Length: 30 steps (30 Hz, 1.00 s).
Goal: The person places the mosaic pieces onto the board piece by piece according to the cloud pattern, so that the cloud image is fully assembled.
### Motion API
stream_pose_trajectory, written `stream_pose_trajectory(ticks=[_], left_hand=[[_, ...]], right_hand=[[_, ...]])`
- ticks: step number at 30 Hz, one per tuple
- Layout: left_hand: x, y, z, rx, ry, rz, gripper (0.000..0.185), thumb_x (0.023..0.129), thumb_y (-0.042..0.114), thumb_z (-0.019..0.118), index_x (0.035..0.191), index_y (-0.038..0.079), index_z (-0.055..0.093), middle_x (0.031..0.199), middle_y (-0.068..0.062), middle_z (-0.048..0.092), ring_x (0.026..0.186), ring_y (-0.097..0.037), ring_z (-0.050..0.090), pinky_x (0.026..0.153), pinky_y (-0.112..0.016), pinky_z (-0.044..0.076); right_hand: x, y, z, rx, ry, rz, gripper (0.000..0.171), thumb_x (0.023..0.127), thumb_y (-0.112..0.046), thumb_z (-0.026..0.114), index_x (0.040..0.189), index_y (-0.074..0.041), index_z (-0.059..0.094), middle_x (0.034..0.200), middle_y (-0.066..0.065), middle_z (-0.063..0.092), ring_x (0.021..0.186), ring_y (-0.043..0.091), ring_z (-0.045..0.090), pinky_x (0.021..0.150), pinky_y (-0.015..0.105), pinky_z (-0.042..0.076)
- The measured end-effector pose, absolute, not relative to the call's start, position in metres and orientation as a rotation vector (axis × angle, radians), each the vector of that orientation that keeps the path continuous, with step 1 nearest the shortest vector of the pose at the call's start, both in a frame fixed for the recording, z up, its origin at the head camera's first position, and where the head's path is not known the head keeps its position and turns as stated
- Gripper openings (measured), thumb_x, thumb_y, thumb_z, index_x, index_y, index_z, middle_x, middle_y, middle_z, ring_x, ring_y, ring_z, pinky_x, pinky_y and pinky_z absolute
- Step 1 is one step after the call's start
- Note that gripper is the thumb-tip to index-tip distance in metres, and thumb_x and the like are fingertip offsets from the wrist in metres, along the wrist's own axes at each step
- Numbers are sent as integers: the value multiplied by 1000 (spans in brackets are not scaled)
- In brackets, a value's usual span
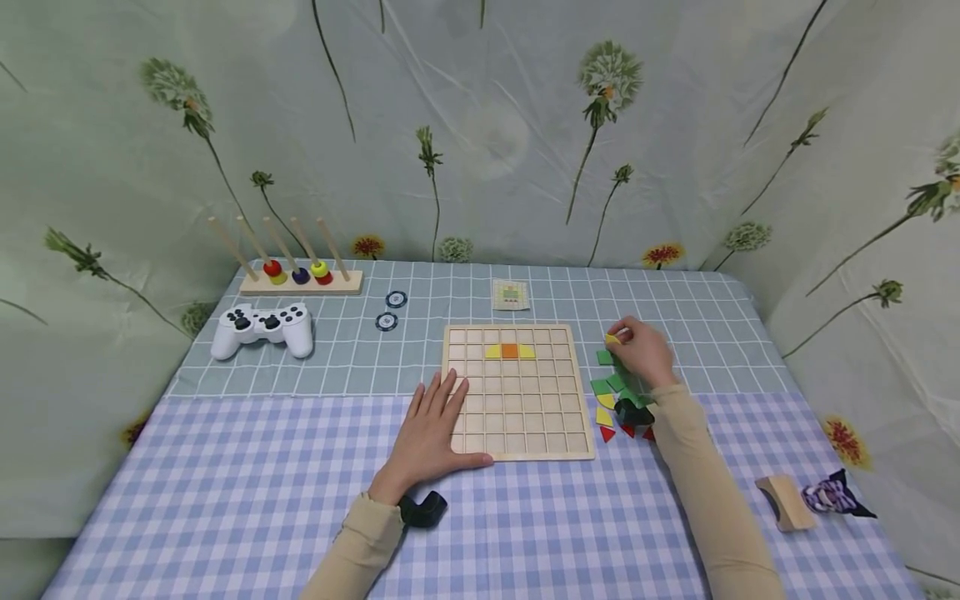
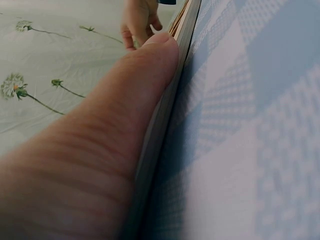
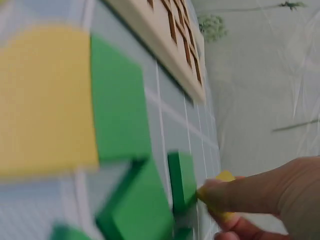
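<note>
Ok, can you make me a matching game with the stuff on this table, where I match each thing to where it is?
Things:
1. game controller
2. orange piece
3. small yellow piece
4. left hand

Places:
A. pinched in the right hand
B. in the wooden grid board, between two yellow pieces
C. resting on the board's near left corner
D. far left, near the peg rack

Pairs: 1-D, 2-B, 3-A, 4-C

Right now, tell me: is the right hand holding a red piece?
No, the right hand pinches a yellow piece; the red pieces lie on the cloth.
</note>
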State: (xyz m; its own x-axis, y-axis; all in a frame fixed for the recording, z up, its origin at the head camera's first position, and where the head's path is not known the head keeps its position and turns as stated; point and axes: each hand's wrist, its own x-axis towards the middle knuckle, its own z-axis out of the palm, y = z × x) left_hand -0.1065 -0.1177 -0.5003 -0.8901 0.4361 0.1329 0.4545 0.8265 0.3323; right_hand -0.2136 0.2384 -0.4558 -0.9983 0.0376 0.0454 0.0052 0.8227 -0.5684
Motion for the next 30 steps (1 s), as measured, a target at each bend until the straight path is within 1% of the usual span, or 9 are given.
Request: stream_pose_trajectory(ticks=[4, 8, 12, 16, 22, 30], left_hand=[[-107, -118, -500, -720, -2954, -556, 117, 68, 83, 53, 152, 9, 19, 157, -12, 11, 143, -29, 1, 114, -44, -1], [-108, -118, -499, -717, -2955, -553, 117, 68, 83, 53, 152, 9, 19, 157, -11, 10, 143, -30, 2, 114, -44, -2], [-108, -118, -499, -716, -2966, -552, 117, 68, 83, 52, 152, 10, 18, 157, -11, 10, 143, -29, 1, 114, -43, -2], [-109, -117, -498, -707, -2982, -556, 117, 68, 84, 52, 153, 10, 17, 158, -10, 9, 143, -28, -1, 114, -42, -3], [-109, -116, -500, -711, -2986, -543, 117, 69, 85, 50, 153, 10, 17, 158, -10, 9, 143, -28, -1, 114, -43, -3], [-108, -118, -501, -715, -2967, -531, 116, 69, 85, 49, 152, 10, 19, 158, -10, 10, 143, -28, 1, 114, -43, -1]], right_hand=[[-213, 223, -458, 148, -2845, 1026, 16, 90, -11, 64, 103, -2, 67, 95, 17, 62, 69, 26, 55, 55, 35, 42], [-211, 197, -452, 317, -2761, 1155, 15, 88, -7, 66, 101, 0, 68, 92, 16, 63, 61, 21, 51, 52, 31, 41], [-207, 164, -445, 354, -2774, 1266, 14, 83, -10, 74, 93, -2, 68, 87, 11, 65, 62, 20, 49, 56, 31, 41], [-207, 133, -445, 391, -2825, 1344, 13, 80, -15, 77, 87, -7, 69, 83, 4, 65, 61, 18, 49, 56, 30, 41], [-208, 100, -452, 504, -2850, 1374, 8, 82, -15, 76, 87, -9, 74, 81, -1, 66, 65, 16, 52, 60, 30, 43], [-207, 75, -455, 563, -2913, 1353, 8, 84, -17, 73, 90, -11, 73, 81, -3, 66, 71, 14, 54, 65, 30, 45]])
